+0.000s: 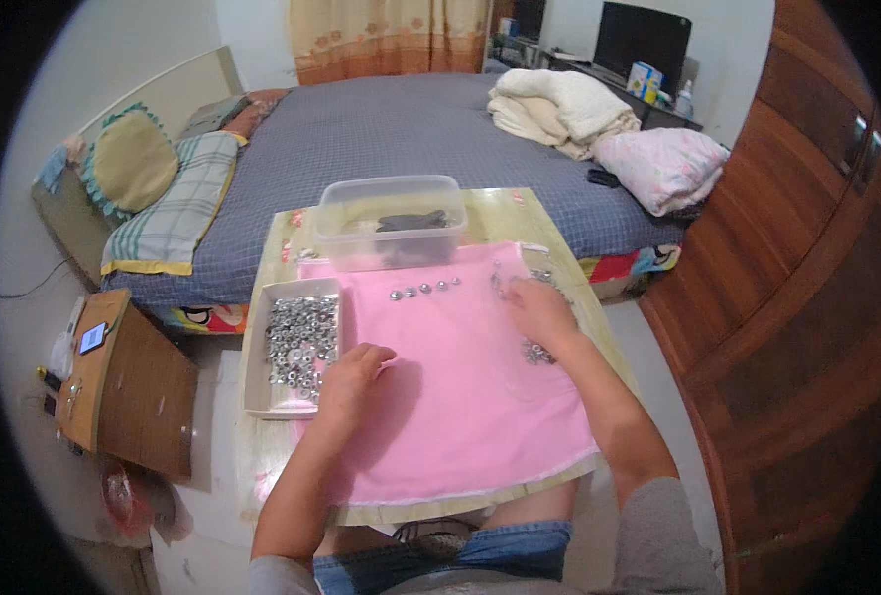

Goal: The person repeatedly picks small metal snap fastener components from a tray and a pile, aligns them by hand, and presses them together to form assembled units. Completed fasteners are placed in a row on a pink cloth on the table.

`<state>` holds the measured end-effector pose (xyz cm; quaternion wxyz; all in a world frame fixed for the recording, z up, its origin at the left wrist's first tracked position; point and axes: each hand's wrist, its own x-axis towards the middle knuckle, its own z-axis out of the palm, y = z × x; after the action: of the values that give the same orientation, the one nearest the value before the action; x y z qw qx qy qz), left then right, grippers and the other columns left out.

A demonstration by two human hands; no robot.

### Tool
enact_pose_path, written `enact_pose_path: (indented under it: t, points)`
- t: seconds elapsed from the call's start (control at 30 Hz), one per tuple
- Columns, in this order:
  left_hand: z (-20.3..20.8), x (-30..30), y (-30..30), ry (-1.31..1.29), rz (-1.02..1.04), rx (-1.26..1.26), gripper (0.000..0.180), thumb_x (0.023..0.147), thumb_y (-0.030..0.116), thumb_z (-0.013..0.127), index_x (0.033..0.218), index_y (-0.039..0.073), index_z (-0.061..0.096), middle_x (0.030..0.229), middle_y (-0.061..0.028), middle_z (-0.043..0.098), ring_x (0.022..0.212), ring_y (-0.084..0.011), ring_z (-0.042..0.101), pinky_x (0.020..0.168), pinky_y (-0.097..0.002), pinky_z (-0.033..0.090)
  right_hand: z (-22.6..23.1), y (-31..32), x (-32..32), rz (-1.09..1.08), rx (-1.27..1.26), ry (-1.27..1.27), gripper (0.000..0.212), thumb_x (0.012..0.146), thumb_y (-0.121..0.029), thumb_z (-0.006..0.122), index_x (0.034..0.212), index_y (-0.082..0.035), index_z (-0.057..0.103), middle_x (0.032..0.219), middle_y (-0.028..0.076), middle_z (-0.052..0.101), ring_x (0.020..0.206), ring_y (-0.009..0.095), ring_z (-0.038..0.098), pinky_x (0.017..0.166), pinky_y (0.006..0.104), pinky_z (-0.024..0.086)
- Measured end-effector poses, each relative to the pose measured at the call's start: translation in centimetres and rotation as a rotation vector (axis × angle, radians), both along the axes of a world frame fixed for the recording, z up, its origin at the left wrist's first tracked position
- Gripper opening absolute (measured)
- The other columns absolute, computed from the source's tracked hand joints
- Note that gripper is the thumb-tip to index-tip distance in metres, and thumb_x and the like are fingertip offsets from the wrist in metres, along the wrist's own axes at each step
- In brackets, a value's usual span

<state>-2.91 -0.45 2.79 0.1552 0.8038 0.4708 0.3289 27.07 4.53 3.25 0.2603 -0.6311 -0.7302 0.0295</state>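
My left hand rests on the pink cloth beside the white box, its fingers loosely bent with a gap by the thumb and nothing visible between them. That box holds many small shiny metal nuts. At the cloth's right side my right hand reaches over a scattered group of small metal pieces. Its fingertips are drawn together in a pinch, and what they hold is too small to make out. Across the upper part of the cloth runs a short row of domed metal pieces.
A clear plastic tub with something dark inside stands at the table's far edge. Beyond it is a bed with a dark checked cover. A wooden cabinet stands to the left, a brown wooden wardrobe to the right.
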Motion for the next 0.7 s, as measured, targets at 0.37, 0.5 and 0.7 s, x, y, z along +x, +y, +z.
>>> enact_pose_path:
  t: [0.37, 0.5, 0.7]
  points:
    - [-0.5, -1.1, -0.3, -0.042, 0.01, -0.002, 0.017, 0.071, 0.006, 0.06, 0.088, 0.005, 0.059, 0.084, -0.0099, 0.06, 0.076, -0.0249, 0.059, 0.066, -0.0315, 0.048, -0.6, 0.3, -1.5, -0.021, -0.019, -0.201, 0.009, 0.069, -0.008, 0.051, 0.073, -0.004, 0.057, 0.079, 0.016, 0.059, 0.075, 0.033, 0.057, 0.066, 0.0422, 0.045]
    - [0.3, -1.7, 1.0, -0.236, 0.1, -0.035, 0.018, 0.07, 0.005, 0.062, 0.088, 0.004, 0.06, 0.083, -0.0104, 0.061, 0.075, -0.0232, 0.06, 0.066, -0.0301, 0.048, -0.4, -0.7, -0.6, -0.056, 0.016, -0.019, 0.011, 0.067, -0.004, 0.052, 0.077, -0.003, 0.058, 0.076, 0.014, 0.059, 0.067, 0.03, 0.057, 0.061, 0.0378, 0.045]
    - [1.2, -7.6, 1.9, -0.119, 0.406, 0.03, 0.016, 0.071, 0.004, 0.061, 0.087, 0.002, 0.062, 0.084, -0.0123, 0.061, 0.074, -0.0248, 0.06, 0.067, -0.0314, 0.047, -0.9, -0.8, -2.8, 0.106, -0.04, 0.486, 0.013, 0.071, -0.004, 0.054, 0.082, -0.003, 0.061, 0.067, 0.005, 0.058, 0.058, 0.013, 0.053, 0.054, 0.0242, 0.043]
